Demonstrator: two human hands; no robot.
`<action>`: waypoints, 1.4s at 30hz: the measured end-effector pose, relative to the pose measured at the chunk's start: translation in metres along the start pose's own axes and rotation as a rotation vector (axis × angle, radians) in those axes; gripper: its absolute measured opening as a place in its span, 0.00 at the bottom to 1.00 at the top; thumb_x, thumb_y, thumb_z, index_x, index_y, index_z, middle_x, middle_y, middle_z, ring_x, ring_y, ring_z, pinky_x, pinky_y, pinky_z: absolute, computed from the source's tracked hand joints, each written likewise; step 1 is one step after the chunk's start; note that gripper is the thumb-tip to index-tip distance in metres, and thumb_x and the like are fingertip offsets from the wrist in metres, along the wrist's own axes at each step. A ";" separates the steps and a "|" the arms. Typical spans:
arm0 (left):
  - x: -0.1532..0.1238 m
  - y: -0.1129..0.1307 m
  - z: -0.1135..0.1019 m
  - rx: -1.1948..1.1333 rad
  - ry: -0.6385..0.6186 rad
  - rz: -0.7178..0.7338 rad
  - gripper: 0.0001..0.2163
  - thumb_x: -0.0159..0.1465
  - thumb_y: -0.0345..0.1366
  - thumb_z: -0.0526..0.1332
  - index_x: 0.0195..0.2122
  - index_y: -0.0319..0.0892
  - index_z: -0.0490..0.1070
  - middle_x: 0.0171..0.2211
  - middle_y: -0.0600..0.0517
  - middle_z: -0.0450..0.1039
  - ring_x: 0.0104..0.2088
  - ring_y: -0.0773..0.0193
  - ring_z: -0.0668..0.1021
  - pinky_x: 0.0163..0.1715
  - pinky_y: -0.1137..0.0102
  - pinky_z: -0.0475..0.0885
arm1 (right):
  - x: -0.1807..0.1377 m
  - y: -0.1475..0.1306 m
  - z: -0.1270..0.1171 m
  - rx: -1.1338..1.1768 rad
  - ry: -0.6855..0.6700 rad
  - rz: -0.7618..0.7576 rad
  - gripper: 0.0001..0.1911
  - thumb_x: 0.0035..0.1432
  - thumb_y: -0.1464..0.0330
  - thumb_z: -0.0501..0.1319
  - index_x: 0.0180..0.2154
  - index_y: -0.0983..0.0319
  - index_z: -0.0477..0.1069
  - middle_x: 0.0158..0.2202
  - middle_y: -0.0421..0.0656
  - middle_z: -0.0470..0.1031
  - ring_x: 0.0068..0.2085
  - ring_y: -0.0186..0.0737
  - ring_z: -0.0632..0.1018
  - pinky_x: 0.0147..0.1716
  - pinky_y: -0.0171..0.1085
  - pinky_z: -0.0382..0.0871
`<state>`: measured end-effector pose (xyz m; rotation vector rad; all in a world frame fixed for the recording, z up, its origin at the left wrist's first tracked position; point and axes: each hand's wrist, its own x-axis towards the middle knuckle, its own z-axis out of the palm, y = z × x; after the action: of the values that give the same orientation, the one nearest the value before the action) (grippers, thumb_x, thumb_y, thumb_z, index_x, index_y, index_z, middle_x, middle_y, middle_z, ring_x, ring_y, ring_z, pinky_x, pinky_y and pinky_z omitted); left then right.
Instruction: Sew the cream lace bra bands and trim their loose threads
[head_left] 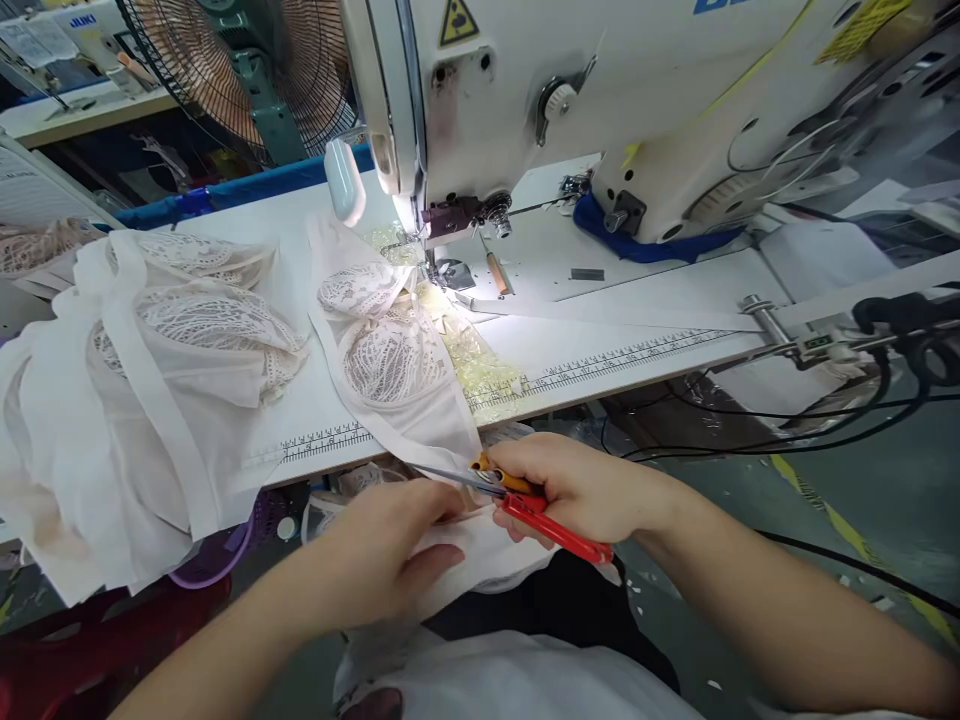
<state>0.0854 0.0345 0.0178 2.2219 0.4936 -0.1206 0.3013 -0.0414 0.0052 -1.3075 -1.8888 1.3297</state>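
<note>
My right hand (pixel 577 490) is closed around scissors (pixel 551 525) with a red handle and a yellow-orange part. Their thin blades point left, over the white fabric at the table's front edge. My left hand (pixel 397 550) pinches the edge of white fabric (pixel 487 555) hanging over my lap, just below the blades. Beyond both hands, a white lace bra (pixel 397 360) lies on the sewing table, its upper end by the needle area and its lower band running down to the edge. Whether the blades touch the fabric I cannot tell.
A large sewing machine (pixel 510 100) stands behind the bra. A pile of white lace garments (pixel 150 380) hangs over the table at left. An orange-handled tool (pixel 496 272) lies near the needle. A fan (pixel 247 70) stands behind; black cables (pixel 750 450) hang at right.
</note>
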 end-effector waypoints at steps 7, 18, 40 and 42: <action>0.015 0.003 0.042 -0.729 0.291 -0.126 0.04 0.60 0.35 0.59 0.31 0.41 0.65 0.29 0.53 0.68 0.29 0.67 0.70 0.29 0.74 0.66 | 0.003 -0.001 -0.012 -0.009 0.006 0.029 0.10 0.48 0.74 0.58 0.24 0.60 0.56 0.22 0.35 0.66 0.24 0.31 0.67 0.21 0.29 0.55; 0.018 -0.017 0.045 -1.156 0.279 -0.266 0.12 0.53 0.40 0.69 0.26 0.39 0.67 0.22 0.57 0.64 0.20 0.75 0.61 0.18 0.78 0.56 | 0.007 0.000 -0.015 -0.098 0.038 -0.001 0.14 0.50 0.70 0.60 0.25 0.59 0.52 0.21 0.33 0.59 0.22 0.31 0.59 0.19 0.30 0.51; 0.017 0.006 0.042 -0.972 0.223 -0.299 0.16 0.52 0.49 0.67 0.27 0.39 0.74 0.26 0.50 0.73 0.29 0.63 0.71 0.33 0.69 0.67 | 0.007 -0.005 -0.007 -0.076 0.042 -0.104 0.13 0.47 0.72 0.59 0.25 0.59 0.51 0.22 0.33 0.58 0.23 0.31 0.60 0.21 0.30 0.52; 0.016 0.006 0.043 -0.972 0.255 -0.298 0.16 0.52 0.49 0.67 0.26 0.39 0.73 0.24 0.52 0.71 0.26 0.65 0.70 0.30 0.71 0.65 | 0.002 -0.005 -0.001 -0.048 0.131 -0.082 0.14 0.48 0.72 0.59 0.25 0.59 0.52 0.23 0.34 0.58 0.24 0.31 0.60 0.22 0.30 0.53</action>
<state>0.1056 0.0034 -0.0099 1.2073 0.8095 0.2147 0.2990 -0.0399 0.0101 -1.2933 -1.8735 1.1372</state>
